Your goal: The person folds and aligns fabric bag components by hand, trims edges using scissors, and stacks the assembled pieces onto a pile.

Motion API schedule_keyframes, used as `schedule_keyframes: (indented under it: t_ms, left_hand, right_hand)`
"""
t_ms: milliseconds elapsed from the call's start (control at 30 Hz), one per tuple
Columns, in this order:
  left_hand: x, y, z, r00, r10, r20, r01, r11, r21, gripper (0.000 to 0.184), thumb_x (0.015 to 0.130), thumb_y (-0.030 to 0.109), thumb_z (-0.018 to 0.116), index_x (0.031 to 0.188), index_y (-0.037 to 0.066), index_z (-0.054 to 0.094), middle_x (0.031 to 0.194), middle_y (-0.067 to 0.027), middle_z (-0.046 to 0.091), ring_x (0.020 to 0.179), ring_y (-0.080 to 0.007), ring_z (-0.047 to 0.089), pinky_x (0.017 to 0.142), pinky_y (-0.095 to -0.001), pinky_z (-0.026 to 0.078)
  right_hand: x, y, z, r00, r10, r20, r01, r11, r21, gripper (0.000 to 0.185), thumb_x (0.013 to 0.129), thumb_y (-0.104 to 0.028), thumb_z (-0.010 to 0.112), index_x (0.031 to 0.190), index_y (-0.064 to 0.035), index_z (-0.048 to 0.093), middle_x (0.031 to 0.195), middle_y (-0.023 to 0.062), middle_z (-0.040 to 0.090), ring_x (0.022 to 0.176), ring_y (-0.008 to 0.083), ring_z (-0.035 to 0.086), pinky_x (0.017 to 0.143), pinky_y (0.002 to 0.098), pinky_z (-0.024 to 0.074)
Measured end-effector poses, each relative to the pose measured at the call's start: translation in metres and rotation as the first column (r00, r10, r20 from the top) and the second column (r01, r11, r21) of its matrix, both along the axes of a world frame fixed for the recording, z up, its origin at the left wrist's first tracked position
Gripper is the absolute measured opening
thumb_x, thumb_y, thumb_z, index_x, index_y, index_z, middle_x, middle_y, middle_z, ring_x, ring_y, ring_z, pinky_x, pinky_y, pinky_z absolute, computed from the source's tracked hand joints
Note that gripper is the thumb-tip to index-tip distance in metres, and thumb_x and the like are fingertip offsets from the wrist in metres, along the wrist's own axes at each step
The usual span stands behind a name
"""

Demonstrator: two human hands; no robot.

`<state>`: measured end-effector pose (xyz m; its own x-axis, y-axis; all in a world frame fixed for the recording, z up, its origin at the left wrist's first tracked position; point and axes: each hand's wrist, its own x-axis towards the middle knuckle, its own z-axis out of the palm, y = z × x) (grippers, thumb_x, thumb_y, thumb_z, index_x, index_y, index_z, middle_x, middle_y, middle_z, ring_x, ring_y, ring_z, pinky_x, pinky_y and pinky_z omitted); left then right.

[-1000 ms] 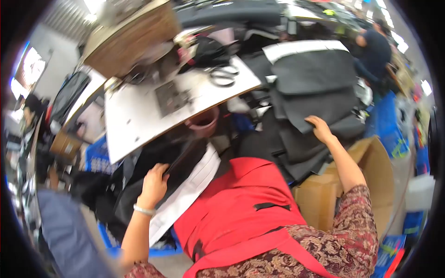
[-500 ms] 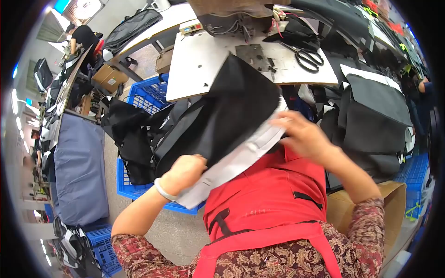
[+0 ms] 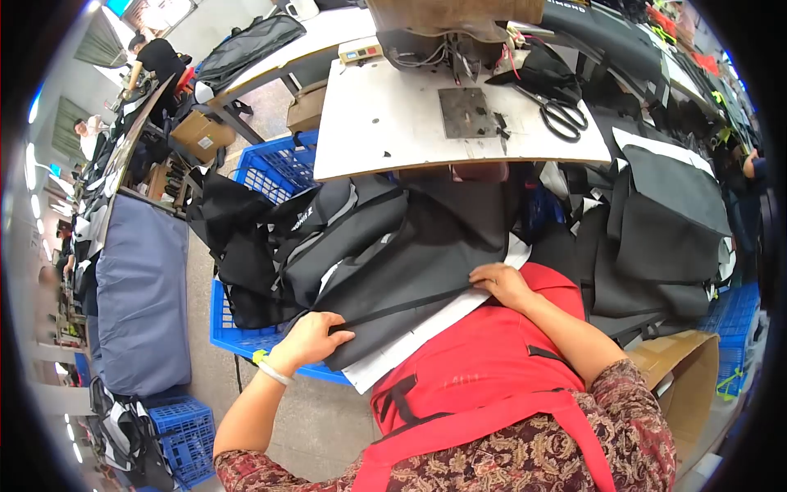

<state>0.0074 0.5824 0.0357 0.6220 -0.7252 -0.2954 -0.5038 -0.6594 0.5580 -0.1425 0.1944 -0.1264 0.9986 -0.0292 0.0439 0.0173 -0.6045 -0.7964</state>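
Observation:
A black fabric panel [image 3: 426, 266] lies across my lap, with a white strip [image 3: 410, 338] along its near edge. A narrow dark band runs along the panel just above the strip. At the panel's left end, my left hand [image 3: 310, 340] rests on the cloth, thumb and index finger apart. My right hand [image 3: 502, 284] is at the near edge on the right, its fingers bent over the dark band and holding the cloth. Under my wrists and the panel is a red apron [image 3: 475, 353]. The panel's far end passes beneath the white sewing table [image 3: 361, 123].
Scissors [image 3: 562, 120] lie on the table near the sewing machine [image 3: 455, 45]. Black bag pieces [image 3: 238, 238] overhang a blue crate [image 3: 221, 316] on the left. Stacked dark panels [image 3: 668, 221] stand right, above a cardboard box [image 3: 689, 369]. A co-worker [image 3: 156, 61] is at the far left.
The black panel has come down from its raised, folded position and spread flat over my lap. Its white strip now sits lower, under the edge. My left hand's fingers have spread.

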Motion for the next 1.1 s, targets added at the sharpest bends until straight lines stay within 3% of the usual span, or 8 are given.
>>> schedule_keyframes:
  t_ms: [100, 200, 267, 333, 400, 533, 900, 1100]
  left_hand:
    - [0.000, -0.033, 0.038, 0.939, -0.286, 0.190, 0.272, 0.958, 0.096, 0.025, 0.083, 0.024, 0.071, 0.084, 0.000, 0.067, 0.078, -0.0167, 0.065, 0.075, -0.0404, 0.060, 0.069, -0.0458, 0.048]
    - [-0.005, -0.094, 0.102, 0.881, -0.427, 0.203, 0.449, 0.890, -0.076, 0.020, 0.083, 0.021, 0.070, 0.085, 0.001, 0.069, 0.077, -0.0163, 0.065, 0.075, -0.0398, 0.060, 0.070, -0.0452, 0.048]
    - [-0.005, -0.132, 0.111, 0.870, -0.454, 0.192, 0.487, 0.850, -0.201, 0.021, 0.083, 0.021, 0.070, 0.084, 0.000, 0.069, 0.077, -0.0166, 0.065, 0.075, -0.0399, 0.061, 0.069, -0.0452, 0.048]
    - [0.003, -0.165, 0.123, 0.885, -0.461, 0.063, 0.461, 0.849, -0.260, 0.022, 0.082, 0.016, 0.072, 0.089, -0.004, 0.069, 0.079, -0.0183, 0.067, 0.073, -0.0325, 0.066, 0.066, -0.0378, 0.049]
    - [0.016, -0.188, 0.133, 0.926, -0.368, -0.086, 0.348, 0.919, -0.185, 0.022, 0.083, 0.015, 0.072, 0.094, -0.004, 0.070, 0.082, -0.0170, 0.069, 0.074, -0.0226, 0.066, 0.069, -0.0334, 0.050]
    - [0.038, -0.211, 0.124, 0.924, -0.380, -0.044, 0.361, 0.904, -0.230, 0.025, 0.087, 0.018, 0.071, 0.100, -0.003, 0.071, 0.093, -0.0139, 0.071, 0.089, -0.0192, 0.064, 0.079, -0.0307, 0.049]
    - [0.078, -0.278, 0.132, 0.954, -0.276, -0.117, 0.203, 0.883, -0.424, 0.015, 0.089, 0.014, 0.068, 0.090, -0.001, 0.071, 0.080, 0.0002, 0.067, 0.077, -0.0061, 0.055, 0.074, -0.0244, 0.046]
    - [0.118, -0.296, 0.109, 0.888, -0.216, -0.406, 0.042, 0.917, -0.397, 0.017, 0.090, 0.014, 0.068, 0.098, 0.000, 0.071, 0.083, 0.0016, 0.067, 0.079, -0.0064, 0.056, 0.074, -0.0238, 0.046]
  right_hand:
    - [0.010, -0.009, 0.005, 1.000, -0.001, -0.009, 0.000, 0.981, -0.194, 0.032, 0.080, -0.012, 0.069, 0.112, -0.0088, 0.069, 0.113, 0.0065, 0.069, 0.103, 0.0283, 0.062, 0.091, 0.0388, 0.0492]
    - [0.025, -0.003, 0.118, 0.959, 0.271, 0.086, -0.203, 0.864, -0.461, 0.038, 0.077, -0.020, 0.075, 0.112, -0.0077, 0.067, 0.113, 0.0055, 0.068, 0.100, 0.0288, 0.061, 0.090, 0.0391, 0.0484]
    - [0.033, 0.025, 0.185, 0.885, 0.365, 0.290, -0.345, 0.931, -0.122, 0.041, 0.078, -0.025, 0.078, 0.111, -0.0062, 0.066, 0.111, 0.0085, 0.067, 0.099, 0.0284, 0.059, 0.089, 0.0376, 0.0474]
    - [0.030, 0.037, 0.226, 0.958, 0.287, 0.021, -0.282, 0.920, 0.272, 0.036, 0.082, -0.027, 0.076, 0.109, -0.0043, 0.067, 0.103, 0.0118, 0.068, 0.094, 0.0262, 0.060, 0.086, 0.0353, 0.0476]
    - [0.039, 0.017, 0.223, 0.985, 0.169, -0.018, -0.133, 0.831, 0.540, 0.022, 0.091, -0.022, 0.069, 0.095, -0.0007, 0.069, 0.079, 0.0006, 0.065, 0.077, 0.0082, 0.057, 0.073, 0.0281, 0.0472]
    - [0.048, -0.029, 0.222, 0.995, 0.098, -0.022, -0.077, 0.881, 0.467, 0.021, 0.093, -0.022, 0.067, 0.090, -0.0015, 0.070, 0.074, -0.0044, 0.061, 0.074, 0.0037, 0.051, 0.069, 0.0231, 0.0436]
    - [0.092, -0.072, 0.250, 0.995, 0.034, 0.091, -0.072, 0.886, 0.458, 0.030, 0.086, -0.027, 0.074, 0.100, -0.0011, 0.069, 0.081, -0.0018, 0.063, 0.078, 0.0059, 0.054, 0.072, 0.0237, 0.0442]
    - [0.117, -0.102, 0.240, 1.000, -0.028, 0.011, 0.018, 0.864, 0.503, 0.026, 0.085, -0.024, 0.075, 0.099, -0.0025, 0.070, 0.079, -0.0019, 0.062, 0.075, 0.0056, 0.053, 0.068, 0.0231, 0.0422]
